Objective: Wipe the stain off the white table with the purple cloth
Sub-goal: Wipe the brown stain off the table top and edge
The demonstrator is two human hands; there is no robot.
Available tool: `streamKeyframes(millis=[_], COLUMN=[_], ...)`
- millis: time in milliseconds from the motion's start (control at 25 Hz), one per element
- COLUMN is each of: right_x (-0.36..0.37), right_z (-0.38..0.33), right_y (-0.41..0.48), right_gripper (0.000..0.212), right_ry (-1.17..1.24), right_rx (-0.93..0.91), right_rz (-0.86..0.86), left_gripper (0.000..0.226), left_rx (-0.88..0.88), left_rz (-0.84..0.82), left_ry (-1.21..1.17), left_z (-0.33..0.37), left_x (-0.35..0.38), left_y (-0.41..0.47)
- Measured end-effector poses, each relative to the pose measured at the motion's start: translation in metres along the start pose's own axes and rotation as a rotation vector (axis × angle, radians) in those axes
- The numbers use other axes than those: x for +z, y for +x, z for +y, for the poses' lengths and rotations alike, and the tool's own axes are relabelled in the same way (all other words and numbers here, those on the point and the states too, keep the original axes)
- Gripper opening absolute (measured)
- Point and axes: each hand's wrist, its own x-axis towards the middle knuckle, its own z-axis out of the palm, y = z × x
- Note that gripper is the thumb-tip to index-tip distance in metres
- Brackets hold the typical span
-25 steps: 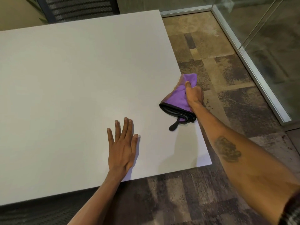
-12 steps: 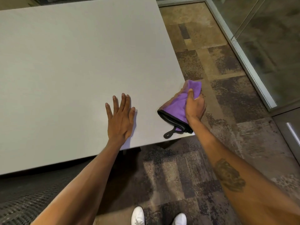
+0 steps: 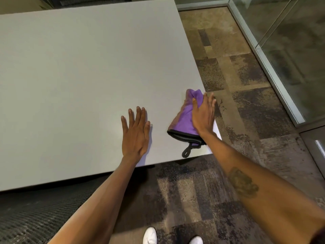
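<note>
Beside patterned brown carpet (image 3: 246, 103), the folded purple cloth (image 3: 183, 118) is pressed onto the white table (image 3: 88, 67) by the right hand (image 3: 203, 117), flattened since gripping; the left hand (image 3: 136, 136) is laid spread.

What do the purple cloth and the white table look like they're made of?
The purple cloth looks like microfibre or terry: fuzzy matte pile, soft folds, black stitched edging with a loop. The white table seems laminate or painted board: smooth, even, matte top without grain; its core isn't visible.
</note>
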Motion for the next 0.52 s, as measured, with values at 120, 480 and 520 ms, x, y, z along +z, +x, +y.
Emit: streamKeyframes(millis=[120, 480, 520], right_x=[0.004, 0.024, 0.03], right_z=[-0.017, -0.037, -0.039], right_y=[0.044, 0.023, 0.008], right_gripper=[0.065, 0.064, 0.064], right_ry=[-0.008, -0.044, -0.056], right_rx=[-0.156, -0.376, -0.407], right_rz=[-0.127, -0.322, -0.349], left_gripper=[0.056, 0.054, 0.054], left_rx=[0.005, 0.015, 0.0], left_rz=[0.013, 0.098, 0.117], left_ry=[-0.009, -0.296, -0.437], left_z=[-0.001, -0.009, -0.01], left_x=[0.003, 0.007, 0.003], left_y=[0.003, 0.007, 0.006])
